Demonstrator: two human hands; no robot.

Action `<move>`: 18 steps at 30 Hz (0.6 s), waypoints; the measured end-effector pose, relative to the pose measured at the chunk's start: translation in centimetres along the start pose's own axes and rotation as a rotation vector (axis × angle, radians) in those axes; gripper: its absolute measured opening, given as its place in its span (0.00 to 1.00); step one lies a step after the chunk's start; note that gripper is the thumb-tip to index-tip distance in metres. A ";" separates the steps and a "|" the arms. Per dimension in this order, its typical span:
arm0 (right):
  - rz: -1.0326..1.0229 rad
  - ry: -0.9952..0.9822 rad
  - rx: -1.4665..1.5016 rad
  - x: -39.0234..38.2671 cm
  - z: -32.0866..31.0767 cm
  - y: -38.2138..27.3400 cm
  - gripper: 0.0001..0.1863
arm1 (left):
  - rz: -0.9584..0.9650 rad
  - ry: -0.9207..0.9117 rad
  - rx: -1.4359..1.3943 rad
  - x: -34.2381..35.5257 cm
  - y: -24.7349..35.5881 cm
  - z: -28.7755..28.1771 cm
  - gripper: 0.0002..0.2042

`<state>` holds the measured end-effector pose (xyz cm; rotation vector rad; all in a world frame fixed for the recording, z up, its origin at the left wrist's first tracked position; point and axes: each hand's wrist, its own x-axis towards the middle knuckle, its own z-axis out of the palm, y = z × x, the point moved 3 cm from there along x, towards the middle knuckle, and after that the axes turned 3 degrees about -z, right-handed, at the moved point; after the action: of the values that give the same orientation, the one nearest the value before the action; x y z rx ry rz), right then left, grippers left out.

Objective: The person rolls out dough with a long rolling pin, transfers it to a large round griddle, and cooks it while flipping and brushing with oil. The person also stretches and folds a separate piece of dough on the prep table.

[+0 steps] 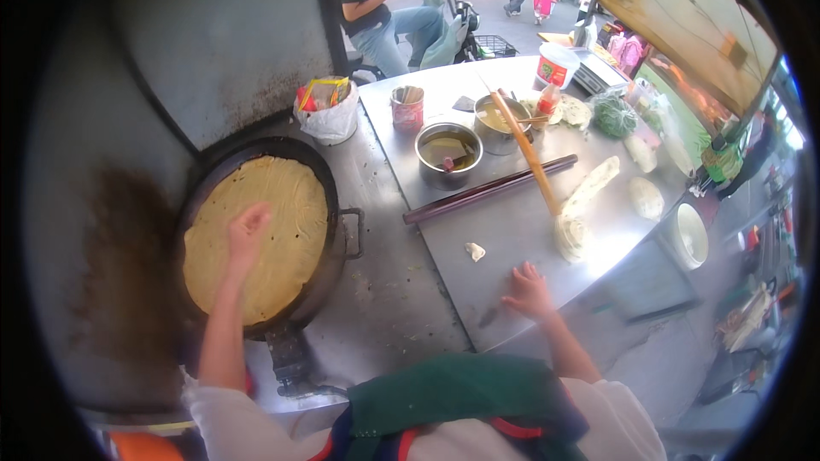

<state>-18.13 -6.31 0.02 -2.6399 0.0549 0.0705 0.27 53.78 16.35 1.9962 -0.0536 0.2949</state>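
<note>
A wide, round flatbread [295, 243] lies in a dark griddle pan [331, 172] on the left and covers most of its bottom. My left hand [249, 224] is above the flatbread with its fingers curled closed. Whether it holds or touches anything is too blurred to make out. On the metal worktop [444, 269] at the right, my right hand [528, 292] rests with fingers spread and nothing in it. A small scrap of dough [475, 251] sits a little beyond it. Further right is a coiled lump of dough [571, 239], with a long dough strip [594, 186] stretching away behind.
A dark rolling pin [487, 190] and a lighter wooden stick [528, 154] cross mid-table. Behind stand a metal pot of oil [448, 154], a second pot [500, 124] and a can [407, 108]. The pan's handle [354, 233] juts right. A person [376, 13] sits beyond the table.
</note>
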 end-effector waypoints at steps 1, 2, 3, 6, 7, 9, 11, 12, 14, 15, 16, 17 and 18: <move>-0.034 0.016 0.053 -0.3 -0.4 0.9 0.41 | -0.011 -0.087 -0.075 -1.4 2.4 2.9 0.12; -0.069 0.028 0.109 -0.6 -0.7 1.6 0.38 | -0.028 -0.175 -0.143 -3.2 5.0 5.7 0.11; -0.020 0.116 0.266 -1.2 -1.3 2.1 0.34 | -0.128 -0.264 -0.130 -5.1 7.9 8.3 0.10; 0.069 0.353 0.532 -3.9 -3.7 2.8 0.24 | -0.326 -0.393 -0.149 -10.0 10.7 15.9 0.10; 0.062 0.421 0.489 -5.0 -4.6 3.4 0.22 | -0.343 -0.467 -0.093 -11.0 11.0 18.0 0.11; 0.093 0.480 0.481 -6.8 -6.1 4.7 0.20 | -0.260 -0.502 -0.094 -12.5 6.6 22.2 0.16; 0.197 0.496 0.538 -9.1 -7.1 6.9 0.19 | -0.403 -0.481 -0.105 -12.6 3.8 25.9 0.22; 0.247 0.492 0.492 -10.3 -7.4 8.2 0.17 | -0.476 -0.469 -0.109 -12.0 3.1 27.4 0.26; 0.311 0.527 0.475 -12.7 -7.8 10.4 0.15 | -0.542 -0.311 -0.210 -10.7 3.0 29.9 0.29; 0.340 0.543 0.465 -13.7 -8.0 11.2 0.14 | -0.575 -0.230 -0.262 -9.9 2.6 31.1 0.31; 0.354 0.552 0.515 -14.2 -8.0 11.7 0.13 | -0.583 -0.221 -0.250 -8.1 -1.3 31.7 0.40; 0.387 0.574 0.556 -15.1 -7.8 12.2 0.12 | -0.629 -0.253 -0.283 -7.2 -0.6 33.0 0.41; 0.420 0.597 0.598 -15.9 -7.6 12.7 0.11 | -0.675 -0.285 -0.315 -6.1 0.1 34.1 0.42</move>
<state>-34.33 -20.65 1.55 -1.9312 0.7106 -0.5132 0.63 22.56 1.32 1.6182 0.3663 -0.4096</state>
